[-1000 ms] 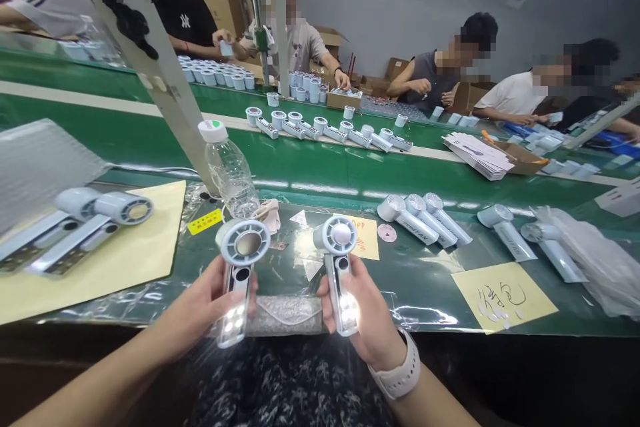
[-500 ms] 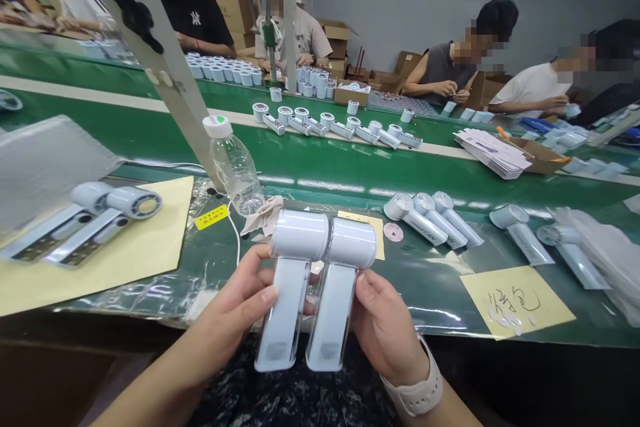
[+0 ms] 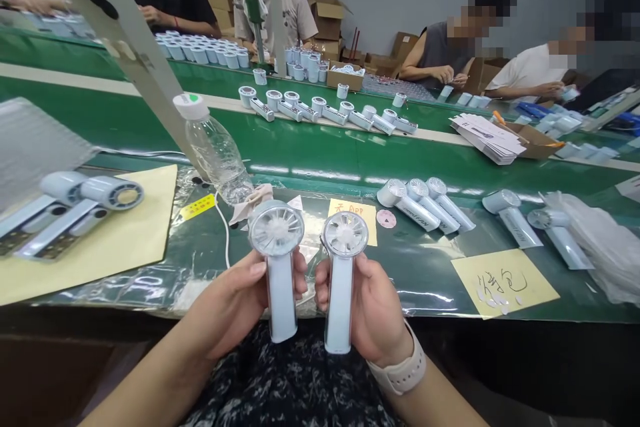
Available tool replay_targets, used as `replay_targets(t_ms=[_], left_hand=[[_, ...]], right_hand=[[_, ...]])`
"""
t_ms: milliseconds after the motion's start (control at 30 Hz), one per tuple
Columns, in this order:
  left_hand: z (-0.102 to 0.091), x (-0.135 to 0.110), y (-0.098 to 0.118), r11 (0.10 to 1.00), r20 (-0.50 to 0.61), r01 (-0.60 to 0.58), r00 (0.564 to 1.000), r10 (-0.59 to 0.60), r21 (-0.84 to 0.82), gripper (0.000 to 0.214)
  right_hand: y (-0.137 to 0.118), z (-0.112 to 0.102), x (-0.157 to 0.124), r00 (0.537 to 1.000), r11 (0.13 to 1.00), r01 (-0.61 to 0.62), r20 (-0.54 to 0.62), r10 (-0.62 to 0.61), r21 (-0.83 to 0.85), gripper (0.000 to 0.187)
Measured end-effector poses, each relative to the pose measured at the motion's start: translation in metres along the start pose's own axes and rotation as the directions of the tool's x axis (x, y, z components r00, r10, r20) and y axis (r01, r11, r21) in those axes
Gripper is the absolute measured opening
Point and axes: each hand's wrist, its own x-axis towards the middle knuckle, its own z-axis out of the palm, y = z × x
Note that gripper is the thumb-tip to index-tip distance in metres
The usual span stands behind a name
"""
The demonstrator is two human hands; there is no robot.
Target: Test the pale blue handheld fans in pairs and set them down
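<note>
My left hand [image 3: 235, 303] is closed round the handle of a pale blue handheld fan [image 3: 277, 260]. Its round head is up and its blades face me. My right hand [image 3: 377, 313], with a white watch at the wrist, grips a second fan [image 3: 343, 277] the same way. The two fans stand upright side by side over the near edge of the green table [image 3: 430, 280], a small gap between them.
Two fans [image 3: 75, 210] lie on a yellow sheet at left, and several more [image 3: 425, 203] lie at right by a yellow note [image 3: 505, 283]. A plastic bottle [image 3: 215, 153] leans behind my hands. Across the conveyor [image 3: 325, 160], other people work among fans and boxes.
Both fans were turned in my hands: first their lit fronts faced me, then their backs pressed together, now the blade sides face me with the fans slightly apart.
</note>
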Motion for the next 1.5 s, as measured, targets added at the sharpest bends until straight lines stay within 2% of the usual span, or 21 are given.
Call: replay_targets(t_ms=[133,233,400,567,767,933,1067,1167,1233,1267,1300,1367,1433,1500], left_hand=[[0.001,0.0,0.001,0.998,-0.03,0.05,0.998,-0.049,0.037,0.04],[0.002,0.0,0.0,0.996,-0.069,0.036,0.997,-0.03,0.077,0.047],[0.003,0.001,-0.004,0.989,-0.007,-0.025,1.0,0.026,0.142,0.046],[-0.001,0.002,-0.008,0.983,0.064,-0.084,0.995,0.075,0.165,0.048],[-0.01,-0.001,-0.013,0.974,0.083,-0.092,0.994,0.076,0.209,0.049],[-0.011,-0.003,-0.012,0.956,0.093,-0.137,0.989,0.116,0.261,0.045],[-0.009,-0.004,-0.008,0.905,0.08,-0.188,0.982,0.171,0.382,0.035],[-0.009,-0.005,-0.008,0.823,0.047,-0.242,0.966,0.255,0.514,0.034],[-0.012,-0.005,-0.011,0.715,0.072,-0.332,0.927,0.369,0.616,0.038],[-0.015,-0.004,-0.012,0.626,0.131,-0.413,0.886,0.445,0.661,0.037],[-0.018,-0.003,-0.014,0.518,0.211,-0.5,0.829,0.518,0.694,0.034],[-0.024,-0.002,-0.016,0.279,0.38,-0.653,0.679,0.628,0.704,0.023],[-0.026,-0.002,-0.017,0.092,0.485,-0.723,0.547,0.683,0.685,0.018],[-0.025,-0.004,-0.016,-0.018,0.521,-0.729,0.471,0.711,0.684,0.018]], right_hand=[[-0.003,0.0,0.0,0.997,0.997,0.074,0.002,-0.074,0.027,0.031],[-0.004,-0.003,0.0,0.994,0.994,0.112,0.005,-0.112,0.017,0.028],[-0.003,-0.006,0.001,0.971,0.975,0.219,-0.109,-0.215,0.03,0.025],[0.001,-0.002,0.001,0.982,0.988,0.153,-0.116,-0.151,0.009,0.022],[0.002,0.003,0.001,0.982,0.992,0.126,-0.142,-0.125,-0.003,0.019],[0.003,0.001,-0.001,0.984,0.99,0.138,-0.108,-0.138,-0.014,0.022],[0.006,-0.008,-0.003,0.984,0.983,0.173,-0.036,-0.176,-0.064,0.024],[0.007,-0.017,-0.005,0.954,0.93,0.299,0.034,-0.299,-0.214,0.021],[0.005,-0.02,-0.007,0.9,0.815,0.432,0.136,-0.413,-0.386,0.028],[0.003,-0.02,-0.009,0.864,0.732,0.501,0.222,-0.451,-0.461,0.036],[0.001,-0.02,-0.011,0.823,0.642,0.568,0.324,-0.468,-0.515,0.042],[-0.005,-0.017,-0.014,0.739,0.494,0.674,0.504,-0.448,-0.549,0.045],[-0.01,-0.014,-0.015,0.673,0.414,0.739,0.606,-0.424,-0.532,0.041],[-0.01,-0.013,-0.015,0.646,0.397,0.762,0.646,-0.406,-0.512,0.038]])
